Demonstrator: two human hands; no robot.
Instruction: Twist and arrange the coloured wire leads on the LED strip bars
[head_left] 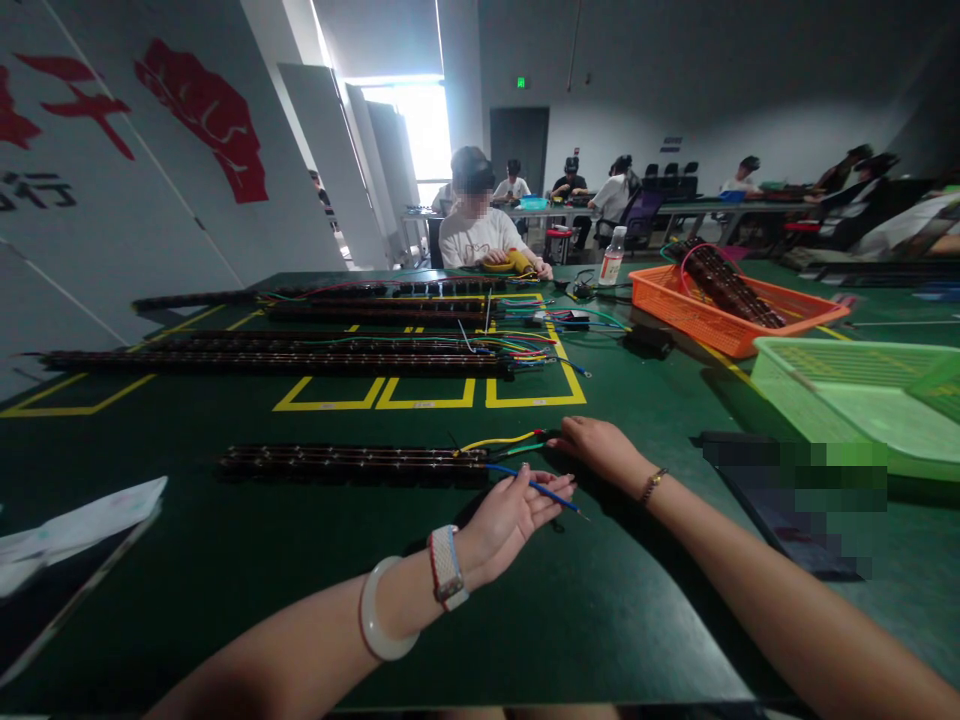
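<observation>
A long dark strip assembly (352, 462) with silvery spots lies flat on the green table in front of me. At its right end, a yellow wire (499, 441), a green wire (525, 450) and a blue wire (555, 495) come out. My left hand (510, 520) is palm up below that end, the blue wire running between thumb and fingers, its bare tip sticking out past them. My right hand (596, 450) has its fingers pinched together at the ends of the yellow and green wires. Its fingertips partly hide those ends.
More wired strips (300, 355) lie behind, across yellow tape outlines (427, 404). An orange basket (697, 310) holding a strip, a light green basket (862, 400) and a dark flat object (780, 510) are on the right. A bottle (613, 256) stands near a person (480, 230) seated opposite. Papers (82, 525) are at left.
</observation>
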